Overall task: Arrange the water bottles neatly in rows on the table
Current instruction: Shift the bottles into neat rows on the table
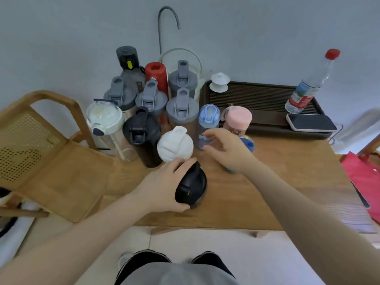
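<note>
Several water bottles stand crowded at the back left of the wooden table [277, 192]. My left hand [162, 186] grips a black-lidded bottle [191, 188] near the table's middle, in front of a white-lidded bottle [174, 144]. My right hand [224, 147] hovers with fingers apart right beside a blue-lidded bottle [206, 122]; contact is unclear. A pink-lidded bottle [237, 118] stands just to the right. A small blue object [247, 143] is partly hidden behind my right hand. Grey-lidded shakers [182, 108], another black bottle [141, 130] and a cream-lidded bottle [103, 120] fill the cluster.
A dark tea tray [257, 99] at the back right holds a white lidded cup [219, 82], a clear red-capped plastic bottle [310, 83] and a phone [311, 122]. A wooden chair [51, 161] stands on the left. A red bag [364, 177] lies at the right edge.
</note>
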`<move>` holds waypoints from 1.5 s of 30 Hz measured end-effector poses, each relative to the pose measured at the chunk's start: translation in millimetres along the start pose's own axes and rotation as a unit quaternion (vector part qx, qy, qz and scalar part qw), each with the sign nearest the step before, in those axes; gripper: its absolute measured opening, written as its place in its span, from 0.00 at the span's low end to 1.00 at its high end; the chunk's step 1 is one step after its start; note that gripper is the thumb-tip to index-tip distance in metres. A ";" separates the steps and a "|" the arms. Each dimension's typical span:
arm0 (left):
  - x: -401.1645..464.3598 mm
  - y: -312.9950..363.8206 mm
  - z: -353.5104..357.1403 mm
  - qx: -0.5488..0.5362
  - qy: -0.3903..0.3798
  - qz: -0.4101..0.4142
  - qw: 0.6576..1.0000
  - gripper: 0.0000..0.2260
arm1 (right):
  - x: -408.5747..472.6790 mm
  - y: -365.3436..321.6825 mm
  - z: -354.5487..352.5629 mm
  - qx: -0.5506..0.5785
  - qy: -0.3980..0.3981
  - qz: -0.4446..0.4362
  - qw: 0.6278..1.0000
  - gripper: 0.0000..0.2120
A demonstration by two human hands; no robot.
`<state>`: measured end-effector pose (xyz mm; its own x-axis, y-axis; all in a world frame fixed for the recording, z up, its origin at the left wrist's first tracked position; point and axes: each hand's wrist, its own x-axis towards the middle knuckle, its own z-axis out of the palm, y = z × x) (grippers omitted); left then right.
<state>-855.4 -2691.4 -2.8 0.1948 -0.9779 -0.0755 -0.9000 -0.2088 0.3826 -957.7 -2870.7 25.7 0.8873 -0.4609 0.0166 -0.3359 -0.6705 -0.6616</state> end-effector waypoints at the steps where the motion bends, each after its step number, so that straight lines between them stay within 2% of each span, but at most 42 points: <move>1: -3.8 -1.7 -1.3 -0.001 0.006 -0.009 1.000 0.46 | 10.1 -3.8 6.4 -0.020 -0.003 -0.027 0.999 0.20; 4: -10.4 -5.0 -4.0 0.000 0.015 -0.044 0.999 0.46 | 32.8 -16.8 32.5 -0.099 -0.054 -0.106 0.988 0.25; 6: -11.5 -4.7 -3.4 -0.012 0.017 -0.061 0.998 0.46 | 44.3 -23.8 39.6 -0.145 -0.076 -0.130 0.978 0.24; 9: -9.2 3.8 2.4 -0.042 0.005 -0.082 0.996 0.48 | 56.2 -27.8 37.8 -0.167 -0.154 -0.115 0.967 0.23; 12: -1.5 14.6 11.5 -0.045 0.011 -0.065 0.997 0.47 | 59.3 -27.1 31.6 -0.174 -0.209 -0.113 0.956 0.25; 16: -5.2 11.0 9.9 -0.061 0.014 -0.061 0.996 0.45 | 58.9 -22.3 28.7 -0.169 -0.196 -0.111 0.960 0.25; 23: -41.9 -11.5 -28.0 -0.102 0.085 -0.137 0.982 0.48 | 47.6 -17.9 33.8 -0.215 -0.135 -0.094 0.963 0.29; 26: -25.0 -14.3 -30.8 -0.093 0.105 -0.150 0.979 0.48 | 40.0 -9.5 27.3 -0.258 -0.113 -0.094 0.955 0.29; 31: 14.2 -6.3 -5.1 -0.085 0.088 -0.157 0.980 0.48 | 25.3 16.0 3.3 -0.320 -0.103 -0.067 0.939 0.36; 33: 25.4 -4.5 2.4 -0.044 0.075 -0.154 0.984 0.48 | 24.2 20.6 -4.2 -0.317 -0.112 -0.059 0.940 0.42; 35: 32.5 -5.2 5.3 0.071 0.093 -0.142 0.983 0.47 | 22.6 22.1 -5.7 -0.305 -0.101 -0.052 0.946 0.45; 38: 40.1 -14.8 8.1 0.288 0.160 -0.126 0.936 0.47 | 12.7 25.4 -0.7 -0.303 -0.073 -0.056 0.948 0.44; 45: 49.5 -23.8 7.4 0.403 0.176 -0.154 0.885 0.47 | -0.5 31.2 9.5 -0.231 -0.056 -0.048 0.970 0.33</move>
<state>-827.2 -2734.9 -22.5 0.4609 -0.8405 0.2847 -0.7410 -0.5411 -0.3976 -965.6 -2885.8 -2.0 0.9414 -0.3350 -0.0378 -0.3333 -0.9077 -0.2548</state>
